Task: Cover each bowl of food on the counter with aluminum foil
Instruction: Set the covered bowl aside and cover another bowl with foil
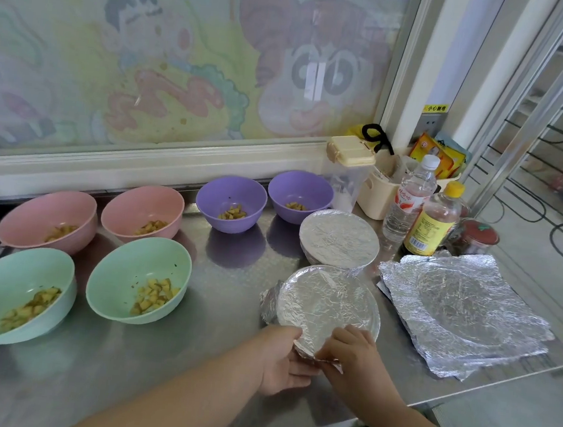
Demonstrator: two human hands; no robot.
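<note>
Both hands work the near rim of the front bowl [328,304], already foil-topped. My left hand [281,358] cups under the rim with thumb on top, grip holding the bowl so it stays put; my right hand [351,349] has a narrow grip pinching the loose foil flap [322,360], probably to fold it under; the second wrapped bowl [339,238] sits just behind, looks done; spare foil sheets [463,313] lie to the right, in reach; six open bowls [138,278] wait on the desk [222,311] at left.
</note>
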